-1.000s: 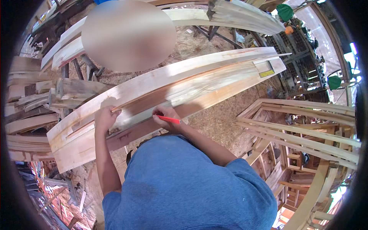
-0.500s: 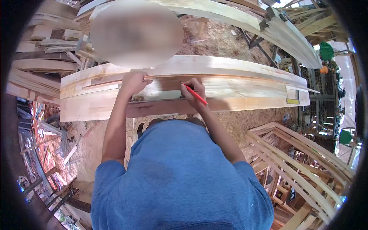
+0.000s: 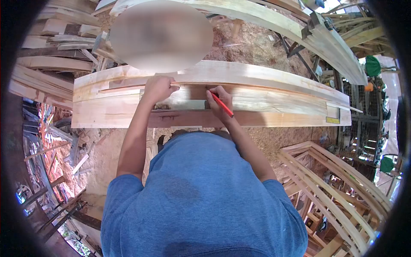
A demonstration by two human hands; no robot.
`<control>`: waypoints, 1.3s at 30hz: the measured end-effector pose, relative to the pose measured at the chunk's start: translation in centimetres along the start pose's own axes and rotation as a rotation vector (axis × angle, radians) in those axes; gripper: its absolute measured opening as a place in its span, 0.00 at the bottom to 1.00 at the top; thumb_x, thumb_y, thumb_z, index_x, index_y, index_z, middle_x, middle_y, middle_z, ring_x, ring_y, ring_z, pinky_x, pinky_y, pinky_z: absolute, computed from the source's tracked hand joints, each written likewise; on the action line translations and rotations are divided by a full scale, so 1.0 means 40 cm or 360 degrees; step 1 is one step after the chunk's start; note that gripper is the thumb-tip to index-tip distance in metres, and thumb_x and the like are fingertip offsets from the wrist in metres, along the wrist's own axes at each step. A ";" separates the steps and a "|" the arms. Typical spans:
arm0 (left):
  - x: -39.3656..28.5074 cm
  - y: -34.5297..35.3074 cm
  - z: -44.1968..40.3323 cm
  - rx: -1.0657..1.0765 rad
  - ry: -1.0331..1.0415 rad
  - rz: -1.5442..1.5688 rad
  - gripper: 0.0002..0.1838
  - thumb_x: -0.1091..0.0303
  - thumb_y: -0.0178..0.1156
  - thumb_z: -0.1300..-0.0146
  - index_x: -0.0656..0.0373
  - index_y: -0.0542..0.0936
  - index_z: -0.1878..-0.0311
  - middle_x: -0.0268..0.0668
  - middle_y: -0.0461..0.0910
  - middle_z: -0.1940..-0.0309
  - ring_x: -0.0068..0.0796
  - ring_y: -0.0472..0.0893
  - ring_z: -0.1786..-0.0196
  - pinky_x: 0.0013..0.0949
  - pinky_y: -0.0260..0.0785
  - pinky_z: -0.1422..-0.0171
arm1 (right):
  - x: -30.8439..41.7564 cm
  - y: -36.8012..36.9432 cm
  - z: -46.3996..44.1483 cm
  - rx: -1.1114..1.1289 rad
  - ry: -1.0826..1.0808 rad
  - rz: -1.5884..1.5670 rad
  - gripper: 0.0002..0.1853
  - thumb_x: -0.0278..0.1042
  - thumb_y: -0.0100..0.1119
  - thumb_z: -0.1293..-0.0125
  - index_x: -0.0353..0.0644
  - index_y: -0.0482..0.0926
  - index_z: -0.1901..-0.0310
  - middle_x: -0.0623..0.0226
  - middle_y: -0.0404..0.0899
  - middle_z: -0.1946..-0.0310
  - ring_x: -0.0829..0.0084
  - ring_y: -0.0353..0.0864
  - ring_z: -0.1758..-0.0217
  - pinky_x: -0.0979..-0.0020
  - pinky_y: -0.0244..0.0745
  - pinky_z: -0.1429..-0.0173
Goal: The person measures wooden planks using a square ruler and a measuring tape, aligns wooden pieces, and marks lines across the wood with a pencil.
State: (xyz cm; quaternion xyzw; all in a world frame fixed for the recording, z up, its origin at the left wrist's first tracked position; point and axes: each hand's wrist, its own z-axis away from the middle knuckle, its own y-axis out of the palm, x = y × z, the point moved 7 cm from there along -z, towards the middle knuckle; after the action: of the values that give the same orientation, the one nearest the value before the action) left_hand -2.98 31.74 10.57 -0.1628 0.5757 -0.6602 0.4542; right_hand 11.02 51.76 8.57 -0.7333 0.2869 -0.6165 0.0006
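Observation:
A wide pale wooden board (image 3: 102, 110) lies across in front of me. Along it runs a long, thin wooden strip (image 3: 265, 88), slightly bowed, its right tip sticking out past the board's end. My left hand (image 3: 159, 89) is closed on this strip left of centre, thumb and fingers pinching it. A red pencil (image 3: 223, 105) slants in my right hand (image 3: 221, 102), its tip close to the board just below the strip. Beneath my hands a darker brown patch of wood (image 3: 197, 93) shows, and a reddish-brown plank edge (image 3: 184, 119) borders the near side.
A small frame-like piece with a yellow part (image 3: 332, 120) lies at the board's right end. Stacked planks (image 3: 47, 83) stand at the left, and a long curved timber (image 3: 257, 21) lies beyond. Wooden frames (image 3: 338, 180) fill the lower right. A blurred oval covers the upper middle.
The view has shifted slightly, so the board sits a little farther right. My right hand and the pencil have moved slightly left relative to the board; my left hand stays on the strip.

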 end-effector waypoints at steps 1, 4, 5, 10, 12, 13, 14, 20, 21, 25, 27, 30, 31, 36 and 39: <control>0.001 0.002 -0.001 -0.0004 0.0002 -0.0001 0.18 0.47 0.66 0.37 0.54 0.87 0.60 0.45 0.87 0.64 0.50 0.85 0.55 0.52 0.74 0.49 | 0.005 0.000 0.000 -0.0010 -0.0017 0.0008 0.07 0.28 0.67 0.34 0.37 0.78 0.65 0.58 0.80 0.77 0.70 0.81 0.74 0.68 0.76 0.67; 0.002 0.005 -0.002 -0.0024 0.0012 -0.0006 0.18 0.47 0.66 0.37 0.53 0.87 0.59 0.45 0.87 0.64 0.50 0.85 0.55 0.51 0.74 0.50 | 0.022 -0.002 -0.004 -0.0008 -0.0007 -0.0015 0.07 0.27 0.67 0.34 0.37 0.78 0.66 0.58 0.80 0.77 0.70 0.81 0.75 0.68 0.76 0.67; 0.001 0.004 -0.002 -0.0032 0.0020 -0.0012 0.18 0.47 0.66 0.37 0.52 0.88 0.57 0.45 0.87 0.64 0.50 0.85 0.56 0.51 0.75 0.51 | 0.016 -0.002 -0.001 0.0009 0.0001 0.0014 0.07 0.27 0.67 0.34 0.37 0.78 0.66 0.58 0.79 0.77 0.70 0.81 0.75 0.68 0.76 0.67; 0.013 0.010 -0.008 -0.0052 0.0047 -0.0020 0.18 0.48 0.66 0.37 0.52 0.88 0.54 0.45 0.87 0.65 0.50 0.85 0.57 0.50 0.75 0.51 | 0.010 0.001 -0.006 -0.0005 0.0025 -0.0042 0.07 0.27 0.66 0.33 0.37 0.78 0.67 0.59 0.79 0.79 0.72 0.81 0.76 0.68 0.75 0.68; 0.009 0.011 -0.004 -0.0019 0.0042 -0.0044 0.18 0.48 0.66 0.37 0.52 0.88 0.53 0.44 0.87 0.65 0.50 0.85 0.57 0.50 0.75 0.51 | 0.019 -0.003 -0.009 0.0013 0.0008 -0.0038 0.07 0.27 0.66 0.34 0.37 0.78 0.68 0.59 0.79 0.79 0.72 0.81 0.76 0.68 0.75 0.69; 0.008 0.015 -0.001 -0.0010 0.0050 -0.0029 0.18 0.49 0.66 0.36 0.52 0.88 0.53 0.44 0.87 0.65 0.50 0.85 0.57 0.50 0.75 0.51 | 0.022 -0.004 -0.010 0.0023 -0.0002 -0.0036 0.07 0.27 0.66 0.34 0.37 0.77 0.68 0.59 0.79 0.79 0.72 0.81 0.76 0.68 0.75 0.69; 0.009 0.014 -0.001 -0.0008 0.0058 -0.0018 0.18 0.49 0.66 0.36 0.52 0.87 0.53 0.43 0.87 0.65 0.50 0.85 0.57 0.50 0.75 0.51 | 0.020 -0.004 -0.009 0.0006 -0.0007 -0.0008 0.07 0.27 0.66 0.34 0.37 0.77 0.68 0.59 0.79 0.79 0.72 0.81 0.76 0.68 0.75 0.69; 0.013 0.013 0.000 -0.0047 0.0085 0.0026 0.17 0.51 0.65 0.36 0.53 0.87 0.52 0.42 0.88 0.66 0.49 0.86 0.57 0.50 0.75 0.50 | 0.004 0.004 -0.017 0.0020 -0.0048 0.0082 0.08 0.27 0.66 0.34 0.36 0.77 0.68 0.58 0.80 0.79 0.71 0.81 0.77 0.68 0.75 0.69; 0.007 0.005 0.002 -0.0043 0.0085 0.0033 0.18 0.51 0.65 0.36 0.53 0.87 0.52 0.42 0.88 0.66 0.49 0.86 0.57 0.50 0.75 0.50 | 0.017 0.001 -0.024 0.0048 -0.0040 0.0134 0.08 0.28 0.66 0.34 0.36 0.77 0.68 0.59 0.80 0.79 0.72 0.81 0.76 0.68 0.76 0.68; -0.004 -0.025 0.019 0.0011 0.0064 0.0145 0.19 0.51 0.63 0.33 0.53 0.86 0.48 0.44 0.88 0.58 0.47 0.86 0.50 0.46 0.75 0.44 | -0.058 0.005 -0.008 0.0197 0.0562 -0.0358 0.09 0.28 0.66 0.31 0.37 0.77 0.69 0.64 0.83 0.75 0.80 0.80 0.72 0.74 0.76 0.68; 0.002 -0.025 0.022 -0.0077 0.0120 0.0239 0.21 0.51 0.61 0.31 0.56 0.85 0.44 0.45 0.88 0.55 0.44 0.86 0.49 0.42 0.75 0.43 | -0.055 0.003 0.006 0.0141 0.0513 -0.0371 0.10 0.29 0.66 0.31 0.38 0.77 0.69 0.66 0.83 0.75 0.80 0.81 0.73 0.75 0.77 0.67; 0.044 -0.014 -0.003 -0.0147 0.0074 0.0766 0.22 0.49 0.55 0.25 0.56 0.84 0.42 0.42 0.88 0.50 0.37 0.85 0.46 0.38 0.73 0.39 | -0.035 0.016 0.014 0.0098 0.0363 -0.0289 0.09 0.29 0.66 0.31 0.38 0.77 0.68 0.65 0.83 0.76 0.78 0.81 0.73 0.72 0.78 0.68; 0.061 -0.004 -0.019 -0.0187 0.0132 0.0951 0.22 0.50 0.53 0.24 0.57 0.84 0.43 0.40 0.88 0.50 0.37 0.84 0.45 0.38 0.73 0.40 | -0.001 0.022 0.011 0.0130 0.0299 -0.0234 0.09 0.30 0.66 0.31 0.38 0.78 0.67 0.62 0.82 0.76 0.75 0.82 0.73 0.70 0.78 0.67; 0.118 0.006 -0.034 -0.0143 0.0055 0.1577 0.23 0.52 0.46 0.19 0.60 0.78 0.38 0.31 0.87 0.49 0.26 0.81 0.45 0.34 0.70 0.42 | 0.065 0.124 -0.025 0.0184 -0.0207 -0.0025 0.07 0.29 0.67 0.35 0.38 0.79 0.66 0.54 0.79 0.75 0.53 0.83 0.70 0.59 0.77 0.63; 0.130 -0.001 -0.028 -0.0155 0.0036 0.1804 0.26 0.49 0.43 0.18 0.59 0.73 0.32 0.29 0.87 0.49 0.21 0.79 0.47 0.32 0.69 0.44 | 0.081 0.167 -0.037 0.0197 -0.0289 0.0030 0.07 0.29 0.66 0.35 0.38 0.79 0.67 0.55 0.79 0.76 0.54 0.83 0.71 0.59 0.77 0.63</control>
State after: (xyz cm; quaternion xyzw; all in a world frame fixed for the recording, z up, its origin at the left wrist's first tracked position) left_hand -6.63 28.33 8.67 0.1579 0.6077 -0.2876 0.7232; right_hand 7.11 45.32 9.47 -0.7819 0.2538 -0.5641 0.0776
